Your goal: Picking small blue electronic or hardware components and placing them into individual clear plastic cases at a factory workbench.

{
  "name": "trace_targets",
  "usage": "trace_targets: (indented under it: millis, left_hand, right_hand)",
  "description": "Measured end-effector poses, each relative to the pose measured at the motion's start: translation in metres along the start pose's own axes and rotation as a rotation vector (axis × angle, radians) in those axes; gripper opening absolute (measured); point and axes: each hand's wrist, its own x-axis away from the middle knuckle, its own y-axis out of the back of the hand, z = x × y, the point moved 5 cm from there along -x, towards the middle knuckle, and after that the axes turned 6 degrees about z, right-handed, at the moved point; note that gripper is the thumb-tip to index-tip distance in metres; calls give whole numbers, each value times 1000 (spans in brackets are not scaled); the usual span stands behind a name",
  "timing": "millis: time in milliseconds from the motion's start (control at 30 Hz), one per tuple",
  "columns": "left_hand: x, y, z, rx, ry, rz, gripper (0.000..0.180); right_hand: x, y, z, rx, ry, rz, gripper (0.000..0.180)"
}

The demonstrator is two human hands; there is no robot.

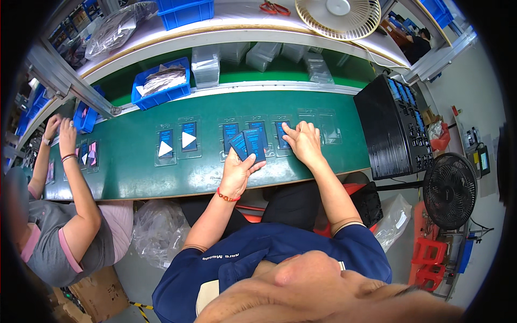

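Observation:
My left hand (239,171) is closed around a small fan of flat black phone batteries (254,144) with blue print, held just above the green bench. The fingertips of my right hand (305,141) rest apart on a battery (281,135) lying in a clear plastic tray (282,153). To its left, two more clear trays with batteries sit partly behind the held ones; one battery (230,130) shows at its top. Farther left are two trayed batteries, each with a white triangle (188,140) on it. Clear trays (330,134) without batteries lie right of my right hand.
A blue bin (161,86) of flat pieces and stacked clear trays (205,67) stand along the bench's back under a shelf. A tall black rack (390,129) borders the right end, with a black fan (450,189) beyond. A co-worker's arms (72,145) work at the left.

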Motion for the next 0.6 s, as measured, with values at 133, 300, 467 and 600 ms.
trace_targets:
  millis: [133,300,467,600]
  left_hand:
    - [0,1,4,-79,-19,-34,43]
    - [-4,-11,14,-191,-32,-14,43]
    - [-4,-4,13,-164,43,10,43]
    - [-4,2,10,-147,37,-9,42]
  right_hand:
    - [5,17,23,-2,126,-172,41]
    - [19,-22,32,-1309,-98,86,16]
    - [4,19,-41,-1221,-452,-77,7]
    - [-12,17,-110,-614,-492,6,27]
